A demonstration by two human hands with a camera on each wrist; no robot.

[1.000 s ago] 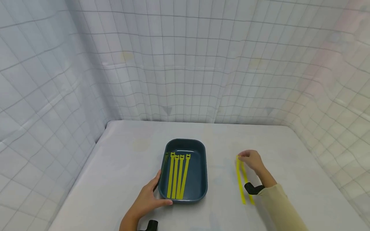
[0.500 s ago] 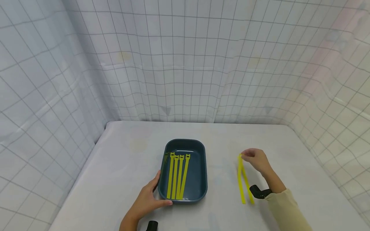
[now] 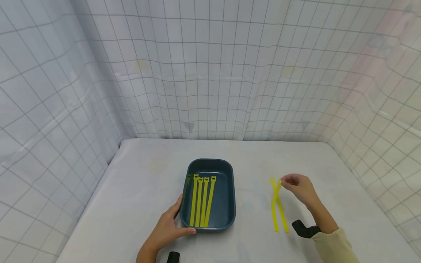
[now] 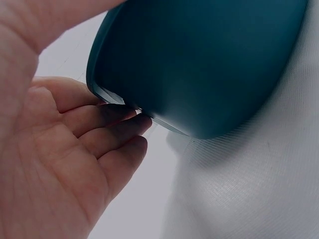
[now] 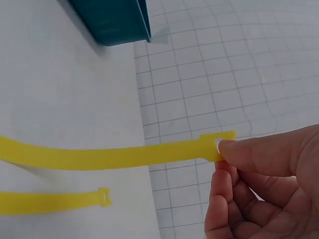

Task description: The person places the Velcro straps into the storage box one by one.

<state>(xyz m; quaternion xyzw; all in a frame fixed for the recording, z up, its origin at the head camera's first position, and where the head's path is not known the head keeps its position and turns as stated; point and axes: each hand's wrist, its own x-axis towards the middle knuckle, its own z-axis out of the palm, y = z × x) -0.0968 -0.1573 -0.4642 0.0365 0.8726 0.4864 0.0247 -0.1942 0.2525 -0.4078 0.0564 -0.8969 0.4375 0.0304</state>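
My left hand point(image 3: 167, 226) grips the near left corner of a dark teal tray point(image 3: 223, 208), its thumb on the near rim and its fingers along the left side. In the left wrist view, those fingers point(image 4: 117, 134) bend against the tray's wall. My right hand point(image 3: 302, 190) pinches the slotted head of a yellow cable strap point(image 5: 124, 157) between thumb and fingers, lifting that end. A second yellow cable strap point(image 5: 55, 201) lies beside it on the table, and the two cross in the head view. Several yellow cable straps point(image 3: 198, 204) lie side by side in the tray's left half.
A white cloth covers the table point(image 3: 158, 175). White sheeting with a grid of lines point(image 3: 210, 80) hangs behind and on both sides. A black wrist mount point(image 3: 305, 230) sits on my right wrist, and another black mount point(image 3: 173, 257) shows by my left wrist.
My right hand has moved to the right and slightly nearer, drawing the pinched strap's head across the other strap, whose head now shows. The left hand and tray have stayed put.
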